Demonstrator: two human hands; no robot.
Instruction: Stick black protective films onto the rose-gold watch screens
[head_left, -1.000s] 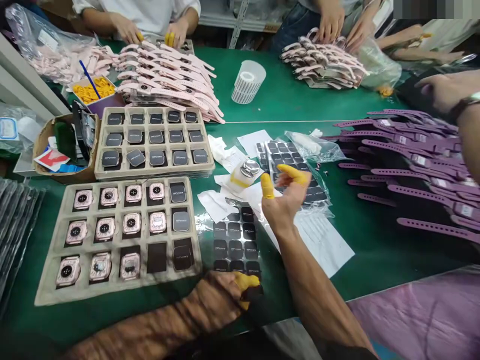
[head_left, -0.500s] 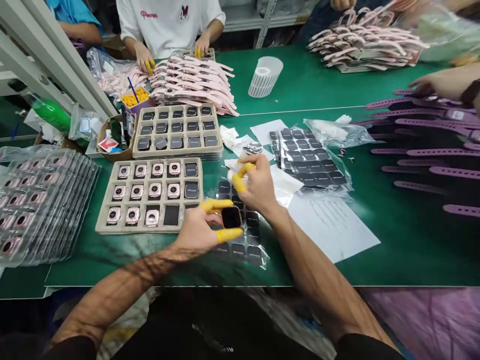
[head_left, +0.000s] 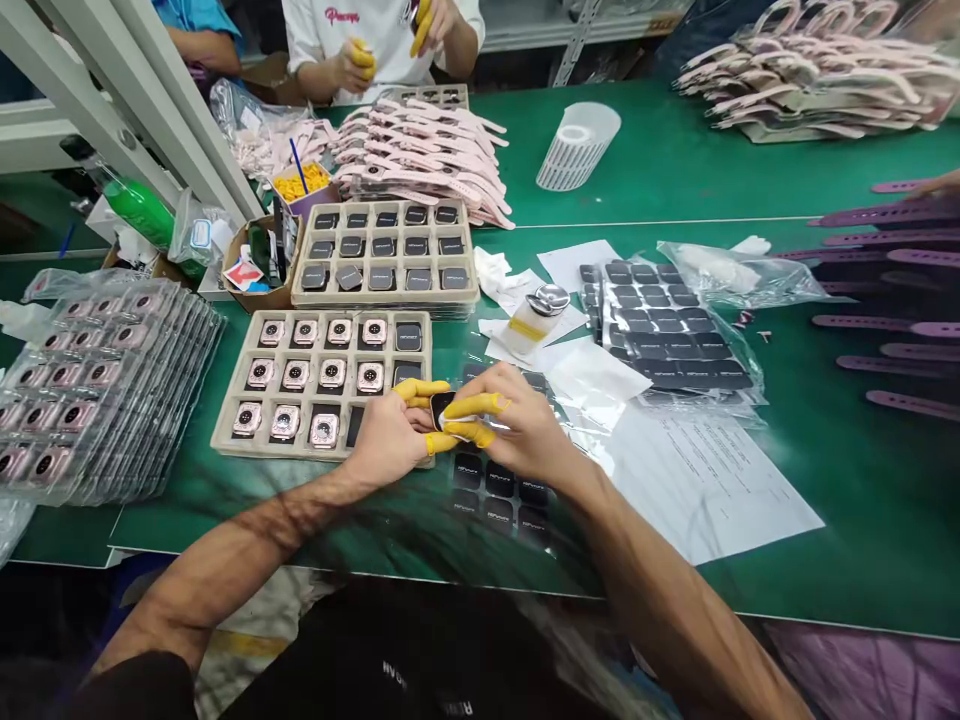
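Black top [head_left: 337,650], small white lettering [head_left: 394,676] across front; short black left sleeve [head_left: 142,688]. Yellow finger covers [head_left: 472,406] on left hand [head_left: 386,437], right hand [head_left: 529,425].

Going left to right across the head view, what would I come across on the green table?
Stack of clear trays, beige tray of pink watches, bottle with a shiny top, pile of black-square sheets, purple straps.

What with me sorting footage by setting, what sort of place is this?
Probably a smartwatch assembly or packing workshop: a divided tray holds pink watch bodies, pink straps lie heaped across the bench, and a person in a white shirt also works there.
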